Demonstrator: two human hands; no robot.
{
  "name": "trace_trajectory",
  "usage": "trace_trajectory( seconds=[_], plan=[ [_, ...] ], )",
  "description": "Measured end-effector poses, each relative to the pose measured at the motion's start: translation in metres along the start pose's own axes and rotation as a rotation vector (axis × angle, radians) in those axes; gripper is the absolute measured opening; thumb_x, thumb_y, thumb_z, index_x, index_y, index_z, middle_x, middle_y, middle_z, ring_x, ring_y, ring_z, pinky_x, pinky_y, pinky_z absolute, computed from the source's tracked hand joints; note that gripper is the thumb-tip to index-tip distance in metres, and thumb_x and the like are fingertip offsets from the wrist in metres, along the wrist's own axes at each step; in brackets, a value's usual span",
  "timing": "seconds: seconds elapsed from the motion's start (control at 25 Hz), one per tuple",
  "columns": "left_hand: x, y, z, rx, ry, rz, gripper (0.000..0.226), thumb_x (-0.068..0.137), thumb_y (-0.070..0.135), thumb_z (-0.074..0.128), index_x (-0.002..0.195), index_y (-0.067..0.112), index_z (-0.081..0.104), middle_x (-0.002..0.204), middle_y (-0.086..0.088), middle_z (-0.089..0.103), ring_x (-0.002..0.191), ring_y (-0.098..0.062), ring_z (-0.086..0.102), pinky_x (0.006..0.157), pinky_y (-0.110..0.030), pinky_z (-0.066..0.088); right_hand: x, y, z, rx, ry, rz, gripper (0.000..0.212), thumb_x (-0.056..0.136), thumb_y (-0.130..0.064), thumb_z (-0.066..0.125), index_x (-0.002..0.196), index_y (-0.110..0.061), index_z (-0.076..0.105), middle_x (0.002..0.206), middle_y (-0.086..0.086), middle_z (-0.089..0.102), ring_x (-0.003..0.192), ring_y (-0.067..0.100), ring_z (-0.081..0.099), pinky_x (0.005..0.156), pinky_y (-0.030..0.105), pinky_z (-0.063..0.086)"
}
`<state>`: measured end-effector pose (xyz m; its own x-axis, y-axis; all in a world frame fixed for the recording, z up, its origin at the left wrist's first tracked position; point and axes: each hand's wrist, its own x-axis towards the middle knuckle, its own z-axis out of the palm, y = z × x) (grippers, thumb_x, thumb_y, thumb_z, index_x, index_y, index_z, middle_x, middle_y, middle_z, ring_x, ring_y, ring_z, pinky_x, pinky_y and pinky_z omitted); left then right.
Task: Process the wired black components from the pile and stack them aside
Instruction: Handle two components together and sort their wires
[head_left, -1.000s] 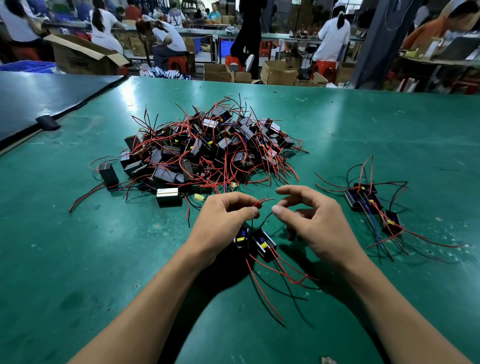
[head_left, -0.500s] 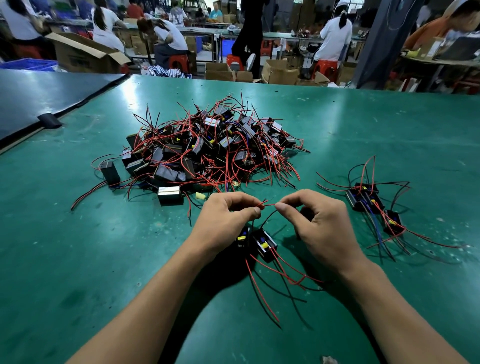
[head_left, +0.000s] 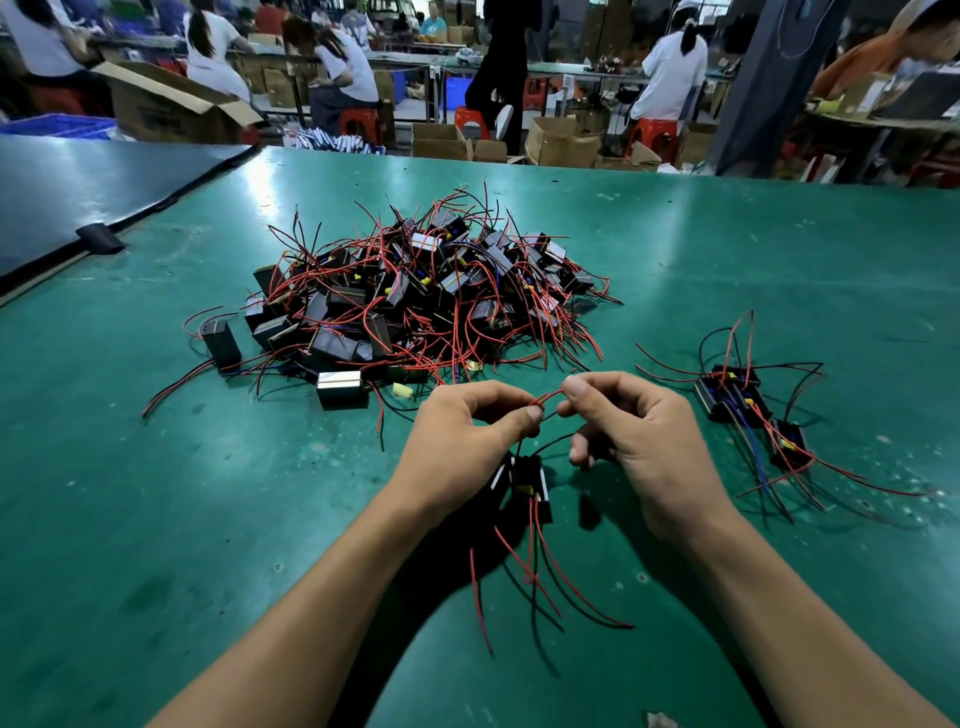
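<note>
1. A busy workshop lies beyond the pile: seated workers in white shirts at long benches, red stools, and open brown cardboard boxes (head_left: 563, 140) on the floor.
2. A wide, glossy green work mat (head_left: 156, 519), scuffed and speckled, carries everything. A dark blue surface (head_left: 78, 192) adjoins it to the left of the pile.
3. The pile of small black box-shaped components (head_left: 415, 296), tangled in thin red and black wires, sits mid-table and looks barely depleted.
4. To the right of the pile, well apart, lies a small stack of finished black components (head_left: 743, 405), their red, black and blue leads trailing loose.
5. Nearer the viewer than the pile, the left hand (head_left: 462, 441) and right hand (head_left: 644, 452) almost meet. Each pinches the thin red wire (head_left: 550, 399) between thumb and forefinger, the other fingers curled.
6. Below the hands is the black component being worked (head_left: 527, 480), partly hidden by the left hand. I cannot tell if it rests on the mat or hangs by its leads.
7. Handling, as a judgement: the block looks light and rigid, easy to take by its flat sides. The leads are limp and snag easily, so lifting from the pile by the body should avoid dragging neighbours or straining joints.
</note>
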<state>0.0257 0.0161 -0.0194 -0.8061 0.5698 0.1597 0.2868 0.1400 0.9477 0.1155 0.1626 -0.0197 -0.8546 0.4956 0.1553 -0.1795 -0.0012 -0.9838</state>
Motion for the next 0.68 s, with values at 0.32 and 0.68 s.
trace_trajectory(
  seconds=[0.32, 0.68],
  plan=[
    [-0.001, -0.001, 0.003, -0.065, -0.004, -0.033, 0.007, 0.088, 0.016, 0.071, 0.091, 0.013, 0.077, 0.08, 0.0, 0.076, 0.073, -0.007, 0.069, 0.074, -0.023, 0.055, -0.003, 0.014, 0.008, 0.053, 0.015, 0.116, 0.023, 0.079, -0.033, 0.079, 0.097, -0.018, 0.077, 0.067, 0.01, 0.066, 0.046, 0.015, 0.054, 0.043, 0.025, 0.046],
    [-0.004, 0.004, 0.004, 0.04, 0.162, 0.078, 0.014, 0.089, 0.017, 0.07, 0.102, 0.021, 0.073, 0.078, 0.003, 0.074, 0.067, -0.006, 0.064, 0.063, -0.027, 0.049, 0.002, 0.013, 0.005, 0.089, 0.051, 0.052, 0.008, 0.096, -0.016, 0.065, 0.1, -0.009, 0.064, 0.099, 0.01, 0.077, 0.042, 0.013, 0.053, 0.045, 0.021, 0.046]
  ],
)
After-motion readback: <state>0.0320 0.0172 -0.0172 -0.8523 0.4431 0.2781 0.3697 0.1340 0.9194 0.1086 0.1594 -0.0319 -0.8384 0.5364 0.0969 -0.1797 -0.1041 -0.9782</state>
